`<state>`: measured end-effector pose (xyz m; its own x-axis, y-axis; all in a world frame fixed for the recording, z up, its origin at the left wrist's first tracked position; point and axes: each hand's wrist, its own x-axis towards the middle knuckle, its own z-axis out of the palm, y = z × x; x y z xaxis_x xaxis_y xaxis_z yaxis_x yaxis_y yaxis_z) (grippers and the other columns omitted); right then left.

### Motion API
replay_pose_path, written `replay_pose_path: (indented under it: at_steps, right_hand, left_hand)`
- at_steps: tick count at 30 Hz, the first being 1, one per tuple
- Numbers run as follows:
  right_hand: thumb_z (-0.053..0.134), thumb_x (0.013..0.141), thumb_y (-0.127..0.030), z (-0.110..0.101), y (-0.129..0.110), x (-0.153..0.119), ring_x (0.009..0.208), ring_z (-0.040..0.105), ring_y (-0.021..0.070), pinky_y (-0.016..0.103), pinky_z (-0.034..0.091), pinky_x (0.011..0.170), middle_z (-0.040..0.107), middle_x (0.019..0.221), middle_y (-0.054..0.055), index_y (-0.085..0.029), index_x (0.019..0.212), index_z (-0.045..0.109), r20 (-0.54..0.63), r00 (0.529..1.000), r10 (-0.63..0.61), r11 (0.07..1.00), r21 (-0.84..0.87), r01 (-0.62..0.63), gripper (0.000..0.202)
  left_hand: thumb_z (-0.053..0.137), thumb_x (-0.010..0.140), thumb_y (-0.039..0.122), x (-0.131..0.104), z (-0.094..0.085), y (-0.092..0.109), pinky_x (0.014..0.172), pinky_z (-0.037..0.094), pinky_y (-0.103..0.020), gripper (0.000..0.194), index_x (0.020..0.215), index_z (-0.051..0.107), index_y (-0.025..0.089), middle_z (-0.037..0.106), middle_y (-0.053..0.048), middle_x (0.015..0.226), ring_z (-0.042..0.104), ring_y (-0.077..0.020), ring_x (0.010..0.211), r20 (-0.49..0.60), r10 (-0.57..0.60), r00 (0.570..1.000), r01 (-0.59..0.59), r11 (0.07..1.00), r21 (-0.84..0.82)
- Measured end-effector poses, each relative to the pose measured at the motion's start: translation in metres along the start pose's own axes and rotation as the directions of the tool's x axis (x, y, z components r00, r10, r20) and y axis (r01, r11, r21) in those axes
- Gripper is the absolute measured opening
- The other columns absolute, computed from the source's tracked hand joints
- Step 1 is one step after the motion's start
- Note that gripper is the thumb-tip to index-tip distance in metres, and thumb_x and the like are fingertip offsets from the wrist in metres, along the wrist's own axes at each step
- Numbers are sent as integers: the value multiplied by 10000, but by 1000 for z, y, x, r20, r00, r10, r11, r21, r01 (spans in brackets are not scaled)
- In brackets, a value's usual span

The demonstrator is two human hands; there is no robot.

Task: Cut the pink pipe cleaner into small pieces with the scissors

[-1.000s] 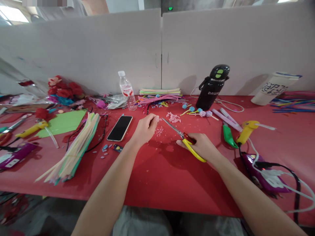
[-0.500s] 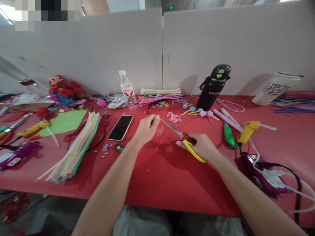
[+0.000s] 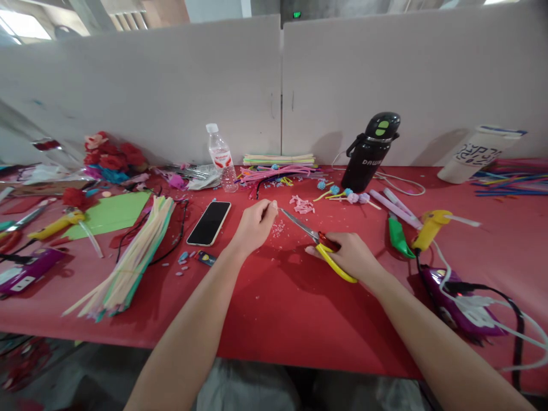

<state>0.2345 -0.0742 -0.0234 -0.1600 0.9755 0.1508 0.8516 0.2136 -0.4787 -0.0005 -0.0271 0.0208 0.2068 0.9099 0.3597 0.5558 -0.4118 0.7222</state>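
My right hand [image 3: 349, 254] is wrapped round the handles of a pair of scissors [image 3: 331, 261], yellow and red with metal blades. The blades point up and left, their tips close beside my left fingertips. My left hand [image 3: 258, 224] is closed in a pinch of thumb and finger; whatever sits between them is too small to make out. Tiny pale clippings [image 3: 278, 229] lie scattered on the red table just under the blade tips. A small heap of pink pieces [image 3: 302, 204] rests a little beyond the scissors.
A phone [image 3: 209, 223] and a bundle of pale fuzzy stems [image 3: 135, 257] lie left. A plastic bottle [image 3: 222, 160] and black flask [image 3: 370, 154] stand behind. Rightward are a yellow glue gun [image 3: 430, 229], purple power strip [image 3: 458, 302] with cables, and white cup [image 3: 477, 154].
Hardly anything differs. Both hands and the scissors hold nearly the same place, and the whole view has shifted very slightly.
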Motion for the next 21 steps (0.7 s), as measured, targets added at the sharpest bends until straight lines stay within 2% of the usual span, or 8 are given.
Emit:
replay_pose_path:
  at_steps: [12,21]
  right_hand:
    - [557,716,-658,-2,-2,-1,479,293,87,219,214,459,374,500,-34,-194,560,349,-24,999,29,998,52,-28,532]
    - [553,716,-660,1,1,0,476,293,88,220,208,453,372,492,-30,-190,543,380,-24,1000,8,999,38,-7,529]
  left_hand:
    - [336,916,466,2,2,0,541,371,-231,380,715,478,176,498,8,605,474,-101,558,3,-48,999,47,990,-135]
    - [344,916,460,1,0,3,546,356,-228,392,676,460,173,479,17,589,460,-93,544,-1,-19,1000,19,995,-97]
